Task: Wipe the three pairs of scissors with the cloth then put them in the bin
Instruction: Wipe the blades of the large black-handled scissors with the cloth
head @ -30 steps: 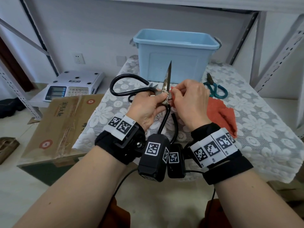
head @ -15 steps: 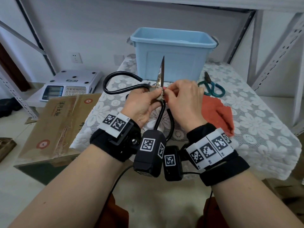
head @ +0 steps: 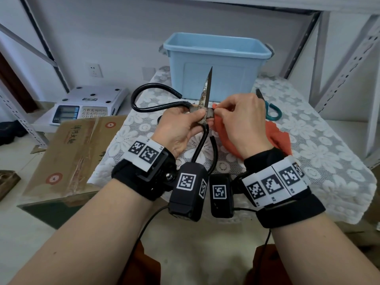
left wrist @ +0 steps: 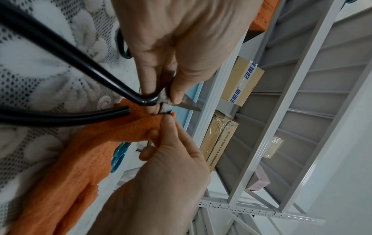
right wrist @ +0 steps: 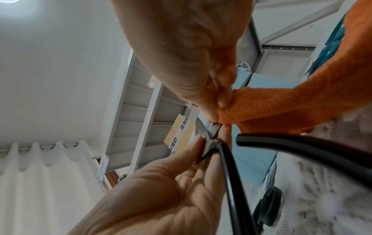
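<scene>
We held the big black-handled scissors (head: 202,112) open above the worktop (head: 320,153), one rusty blade pointing up in front of the blue bin (head: 216,64). Our left hand (head: 181,128) gripped them at the pivot, thumb and fingers curled round the metal. Our right hand (head: 240,120) pinched a fold of the orange cloth (head: 275,136) tight against the other blade, just beside the left thumb, the rest of the cloth trailing down onto the lace cover. The teal-handled scissors (head: 271,110) lay on the worktop right of the bin, behind our right hand.
</scene>
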